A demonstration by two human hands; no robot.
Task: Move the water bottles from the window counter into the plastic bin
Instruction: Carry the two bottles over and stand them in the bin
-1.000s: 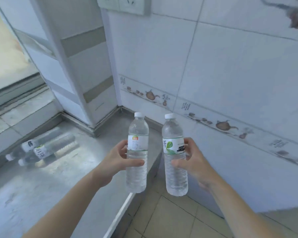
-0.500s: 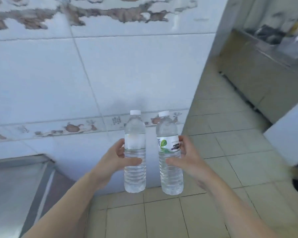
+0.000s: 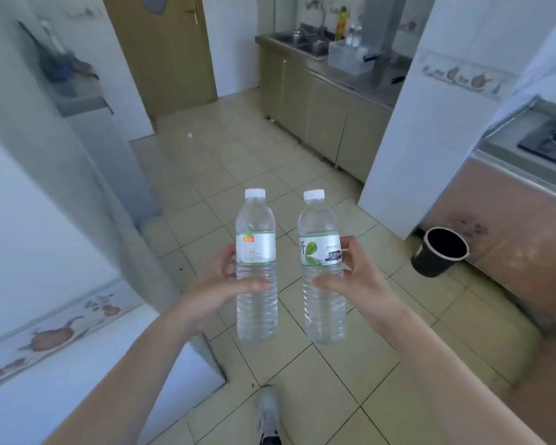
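Two clear plastic water bottles with white caps are held upright, side by side above a tiled floor (image 3: 350,396): the orange-labelled bottle (image 3: 256,268) is gripped by the left hand (image 3: 219,289), the leaf-labelled bottle (image 3: 323,268) by the right hand (image 3: 360,281).

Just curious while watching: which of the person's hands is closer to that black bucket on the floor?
The right hand. The black bucket sits on the floor off to its right, while the left hand is farther away, beyond both bottles.

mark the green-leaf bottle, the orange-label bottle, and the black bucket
green-leaf bottle (image 3: 322,252), head view, on its label
orange-label bottle (image 3: 256,248), head view, on its label
black bucket (image 3: 430,263), head view, on its outer wall
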